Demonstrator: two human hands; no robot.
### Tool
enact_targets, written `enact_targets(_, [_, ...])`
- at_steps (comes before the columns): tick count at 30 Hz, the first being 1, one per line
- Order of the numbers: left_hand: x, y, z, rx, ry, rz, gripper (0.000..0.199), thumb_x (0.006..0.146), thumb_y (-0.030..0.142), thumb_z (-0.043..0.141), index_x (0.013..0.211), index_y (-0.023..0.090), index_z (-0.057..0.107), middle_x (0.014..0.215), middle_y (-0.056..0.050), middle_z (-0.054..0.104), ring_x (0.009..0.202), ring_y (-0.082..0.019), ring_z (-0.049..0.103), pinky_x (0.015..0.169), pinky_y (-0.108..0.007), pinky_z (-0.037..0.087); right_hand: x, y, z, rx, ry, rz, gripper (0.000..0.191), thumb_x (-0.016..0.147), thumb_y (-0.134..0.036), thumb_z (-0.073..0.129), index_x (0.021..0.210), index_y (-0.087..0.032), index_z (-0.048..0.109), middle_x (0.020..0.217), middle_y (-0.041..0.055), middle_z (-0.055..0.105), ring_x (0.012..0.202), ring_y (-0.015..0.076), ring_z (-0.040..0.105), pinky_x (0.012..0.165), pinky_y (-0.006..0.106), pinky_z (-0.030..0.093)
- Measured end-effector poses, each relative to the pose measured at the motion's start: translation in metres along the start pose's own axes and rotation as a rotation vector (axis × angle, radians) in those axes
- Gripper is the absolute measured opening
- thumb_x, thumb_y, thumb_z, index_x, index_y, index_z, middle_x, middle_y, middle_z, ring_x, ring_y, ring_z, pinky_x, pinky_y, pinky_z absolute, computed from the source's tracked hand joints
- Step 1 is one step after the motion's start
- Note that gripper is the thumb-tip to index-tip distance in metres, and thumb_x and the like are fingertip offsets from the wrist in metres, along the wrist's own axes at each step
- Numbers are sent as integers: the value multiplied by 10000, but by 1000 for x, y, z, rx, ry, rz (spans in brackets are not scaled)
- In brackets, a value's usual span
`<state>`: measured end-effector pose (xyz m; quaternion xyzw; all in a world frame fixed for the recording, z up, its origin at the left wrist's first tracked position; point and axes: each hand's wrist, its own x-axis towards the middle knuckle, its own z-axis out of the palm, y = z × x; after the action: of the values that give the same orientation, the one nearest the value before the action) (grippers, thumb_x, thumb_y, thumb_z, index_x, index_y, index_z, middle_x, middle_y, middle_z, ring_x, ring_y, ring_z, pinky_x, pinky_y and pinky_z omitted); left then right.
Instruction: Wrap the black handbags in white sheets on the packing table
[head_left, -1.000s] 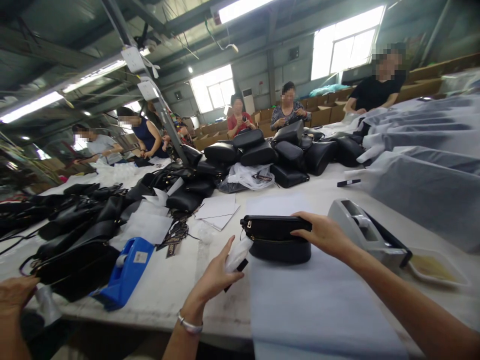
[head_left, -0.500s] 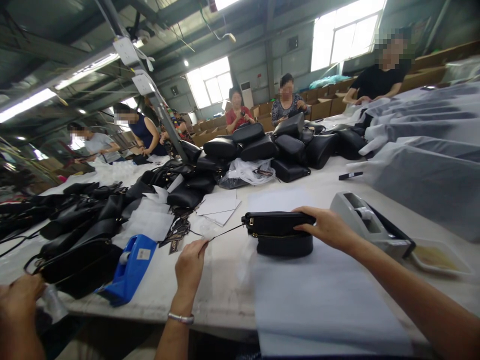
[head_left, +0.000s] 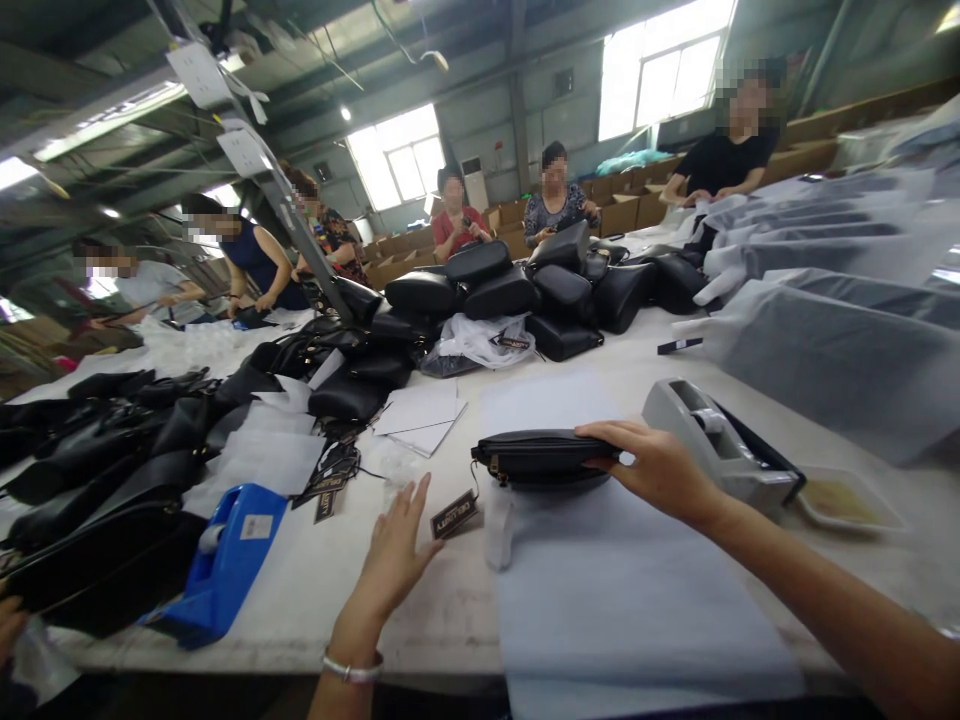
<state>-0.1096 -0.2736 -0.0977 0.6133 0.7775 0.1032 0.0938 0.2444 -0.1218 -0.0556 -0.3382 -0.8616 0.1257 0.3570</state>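
Note:
My right hand (head_left: pixel 656 465) grips the right end of a small black handbag (head_left: pixel 544 455), thumb in front and fingers over the top. The bag is tipped over the white tissue paper (head_left: pixel 622 600), its zip end pointing left. A dark hang tag (head_left: pixel 454 515) with lettering dangles by a cord from the bag's left end. Just left of the tag, my left hand (head_left: pixel 394 550) is open with fingers apart, holding nothing; a silver bracelet circles its wrist. A small clear plastic piece (head_left: pixel 499 535) lies below the bag.
A blue tape dispenser (head_left: pixel 225 565) stands at left, a grey tape dispenser (head_left: pixel 709 440) at right beside a shallow tray (head_left: pixel 847 500). Black bags (head_left: pixel 487 285) are piled behind, near white cards (head_left: pixel 424 415) and loose tags (head_left: pixel 328 497). Several co-workers stand around; another person's hand (head_left: pixel 9 625) shows at left.
My left hand has let go of the cord and opened, so the tag now hangs from the bag. My right hand has tipped the bag. The view has shifted slightly right.

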Motion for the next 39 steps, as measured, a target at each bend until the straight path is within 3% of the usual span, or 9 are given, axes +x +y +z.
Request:
enact_targets(4, [-1,61,29,-415,181,237,1190,713,375,802,1555,272,-33,1625,-129,188,1495,-288,176,1194,-493,224,-7,-3,-4,-4,-103,10,328,853,-262,623,1181,-277,615,1225,35,678,1073,249,658,941,398,538])
enact_targets(7, [10,86,54,-595,204,134,1258,684,322,816,1544,278,-101,1561,-147,338,1388,-293,408,1109,-465,375,-11,-5,-6,19,-180,45,448,864,-245,608,1304,-285,539,1288,45,648,1099,254,653,944,415,543])
enact_targets(9, [17,86,64,-641,164,45,1194,716,286,773,1545,275,-86,1471,-133,474,1245,-272,555,1009,-425,466,-13,-3,-7,51,-195,20,516,876,-212,583,1378,-297,500,1326,37,627,1153,248,630,993,414,524])
enact_targets(14, [27,62,70,-563,62,111,745,717,299,714,1401,233,424,1266,-94,629,1178,-290,586,994,-430,467,-17,5,-6,152,-190,-52,537,863,-94,534,1353,-312,562,1368,1,597,1261,218,558,1108,381,442])
enact_targets(20, [32,69,76,-685,102,127,962,705,286,736,1511,233,215,1419,-104,526,1277,-255,521,1070,-388,404,-29,9,1,199,-115,-76,582,835,-11,481,1328,-302,587,1337,-9,620,1282,202,539,1126,387,434])
enact_targets(24, [32,79,75,-467,102,6,802,765,304,705,1466,278,318,1161,-54,688,1051,-259,643,884,-358,494,-33,8,1,172,-28,-73,649,783,35,443,1317,-297,603,1316,0,636,1252,206,567,1100,388,463])
enact_targets(29, [34,64,49,-8,195,270,516,792,182,654,1297,243,566,917,-48,699,922,-263,630,962,-406,432,-29,6,-10,111,31,-213,666,815,37,394,1349,-316,578,1319,-2,634,1294,211,526,1084,412,481])
enact_targets(34, [35,48,23,225,217,402,790,733,-9,566,1463,242,401,944,-36,673,969,-251,605,1033,-414,389,-45,21,0,-9,48,-369,606,928,-15,387,1442,-327,459,1383,10,581,1350,218,455,1133,464,417])
enact_targets(39, [37,50,38,237,-31,453,825,775,5,558,1503,285,290,1226,-46,642,1113,-231,591,1108,-457,318,-88,41,34,-112,-5,-369,558,967,-48,394,1470,-288,415,1380,34,583,1363,211,424,1138,451,393])
